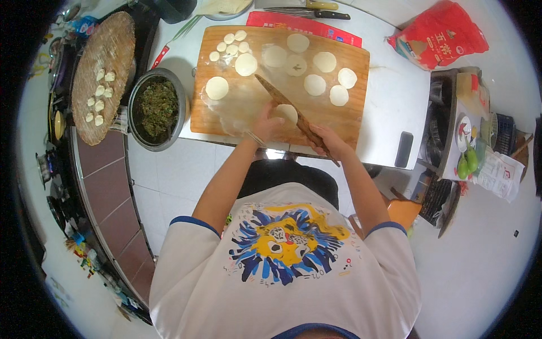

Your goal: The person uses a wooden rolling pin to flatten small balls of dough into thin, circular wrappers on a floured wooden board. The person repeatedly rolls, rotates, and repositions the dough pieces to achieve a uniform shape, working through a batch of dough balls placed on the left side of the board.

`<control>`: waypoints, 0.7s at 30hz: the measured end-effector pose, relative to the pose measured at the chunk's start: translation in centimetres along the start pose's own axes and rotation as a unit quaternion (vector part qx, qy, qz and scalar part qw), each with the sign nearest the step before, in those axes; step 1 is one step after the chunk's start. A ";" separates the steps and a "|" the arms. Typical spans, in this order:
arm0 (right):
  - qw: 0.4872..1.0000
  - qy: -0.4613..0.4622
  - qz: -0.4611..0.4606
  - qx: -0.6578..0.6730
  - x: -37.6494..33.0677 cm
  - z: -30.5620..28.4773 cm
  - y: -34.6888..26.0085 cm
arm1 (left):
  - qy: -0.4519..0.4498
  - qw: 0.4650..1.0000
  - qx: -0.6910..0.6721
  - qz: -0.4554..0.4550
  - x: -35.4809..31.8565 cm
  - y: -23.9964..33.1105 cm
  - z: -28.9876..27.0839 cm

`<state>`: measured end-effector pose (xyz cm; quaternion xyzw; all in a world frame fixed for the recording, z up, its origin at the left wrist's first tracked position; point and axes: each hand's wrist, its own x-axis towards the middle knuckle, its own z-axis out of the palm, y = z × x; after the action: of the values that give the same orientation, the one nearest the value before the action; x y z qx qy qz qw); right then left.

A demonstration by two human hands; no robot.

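A tapered wooden rolling pin [274, 92] lies slantwise over a floured wooden board [237, 121]. My right hand [329, 141] is closed round its near end. Under the pin's middle is a flat round dough wrapper [287, 115], partly covered by the pin. My left hand [266, 122] grips the left edge of this wrapper with thumb and fingers, slightly blurred. Several rolled wrappers [314, 85] lie on the right and far parts of the board, with two more [217, 88] toward the left. Small dough pieces [231, 50] cluster at its far left.
A metal pot of chopped green filling [158, 107] stands left of the board. Beyond it, a round woven tray [107, 51] bears several filled dumplings [100, 105]. Knives [330, 14] lie behind the board, a red bag [440, 37] at far right, and a phone [404, 150] near the table edge.
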<state>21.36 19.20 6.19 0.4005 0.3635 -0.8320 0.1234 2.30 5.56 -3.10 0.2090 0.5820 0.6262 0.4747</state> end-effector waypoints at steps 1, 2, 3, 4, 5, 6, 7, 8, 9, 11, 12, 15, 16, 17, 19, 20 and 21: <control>1.000 -0.014 -0.001 0.021 -0.3 -0.4 0.1 | -0.058 0.990 -0.112 -0.063 0.1 2.9 0.7; 1.000 -0.028 0.002 0.007 -0.5 -0.8 0.2 | -0.109 0.961 -0.222 -0.123 0.0 4.7 1.0; 0.999 -0.043 0.006 -0.009 -0.6 -1.3 0.2 | -0.102 0.961 -0.211 -0.145 -0.1 4.5 0.9; 0.998 -0.056 0.008 -0.023 -0.7 -1.6 0.1 | -0.097 0.961 -0.199 -0.167 0.2 4.4 0.8; 0.997 -0.032 -0.029 -0.058 -0.9 -1.6 0.1 | -0.092 0.960 -0.188 -0.188 0.4 4.3 0.6; 0.994 -0.007 -0.065 -0.093 -1.0 -1.2 0.3 | -0.113 0.949 -0.208 -0.207 0.4 4.2 0.5; 0.987 0.016 -0.103 -0.125 -1.0 -0.8 0.3 | -0.134 0.938 -0.225 -0.227 0.5 4.7 0.3; 0.965 0.061 -0.171 -0.189 -0.5 -0.9 0.6 | -0.156 0.925 -0.243 -0.246 0.5 5.1 0.3; 0.933 0.106 -0.237 -0.250 0.3 -1.1 1.2 | -0.156 0.929 -0.234 -0.241 0.7 5.2 0.2; 0.851 0.200 -0.296 -0.384 0.3 0.1 0.5 | -0.153 0.936 -0.216 -0.232 0.8 5.1 -0.4; 0.804 0.249 -0.290 -0.456 0.0 0.6 -0.1 | -0.122 0.952 -0.159 -0.230 1.1 5.0 -0.9; 0.771 0.300 -0.288 -0.482 -1.0 2.1 -1.8 | -0.030 0.981 -0.025 -0.190 3.1 4.8 -3.6; 0.782 0.302 -0.290 -0.461 -1.1 2.3 -1.9 | -0.003 0.987 -0.005 -0.160 4.0 4.7 -4.9; 0.783 0.305 -0.282 -0.463 -1.1 2.3 -1.9 | 0.025 0.991 0.014 -0.130 4.8 4.8 -6.3; 0.784 0.310 -0.267 -0.466 -1.3 1.7 -1.7 | 0.097 0.990 -0.006 -0.106 6.7 5.1 -9.3; 0.786 0.313 -0.266 -0.462 -1.3 1.6 -1.5 | 0.133 0.987 -0.016 -0.094 7.7 5.3 -11.0; 0.787 0.315 -0.266 -0.458 -1.3 1.5 -1.2 | 0.148 0.986 -0.010 -0.073 9.2 4.6 -13.9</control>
<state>20.74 18.85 8.39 0.4238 0.8131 -0.3952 -0.0551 -14.87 6.44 -4.78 0.0666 0.6534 0.6193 0.4302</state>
